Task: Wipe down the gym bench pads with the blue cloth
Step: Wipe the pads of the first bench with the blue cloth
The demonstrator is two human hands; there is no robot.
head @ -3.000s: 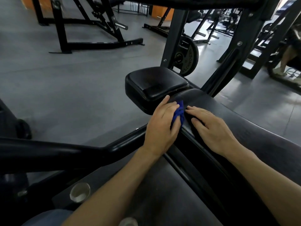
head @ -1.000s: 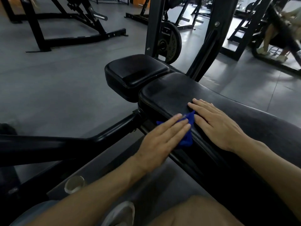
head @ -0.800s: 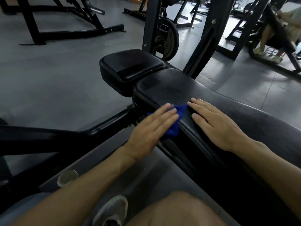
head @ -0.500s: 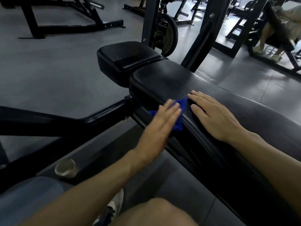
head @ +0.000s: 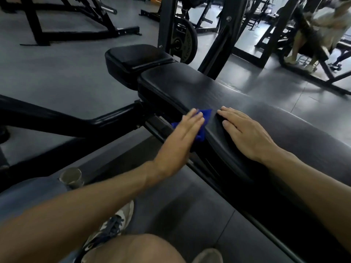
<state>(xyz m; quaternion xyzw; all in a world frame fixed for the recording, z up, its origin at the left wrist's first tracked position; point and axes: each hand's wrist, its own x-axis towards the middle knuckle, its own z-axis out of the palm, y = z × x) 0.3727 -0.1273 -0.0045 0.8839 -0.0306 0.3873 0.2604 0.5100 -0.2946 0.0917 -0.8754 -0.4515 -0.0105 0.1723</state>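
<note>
Support: long black bench pad (head: pixel 237 103), with the small seat pad (head: pixel 136 59) at its far end.
On it: blue cloth (head: pixel 206 115) over the near edge; right hand (head: pixel 245 131) flat just beside the cloth.
Under it: grey floor (head: pixel 57 73).

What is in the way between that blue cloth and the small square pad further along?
Nothing visible. The left hand presses the blue cloth on the long pad's near edge; bare pad runs on to the small pad. The right hand rests flat beside it.
</note>
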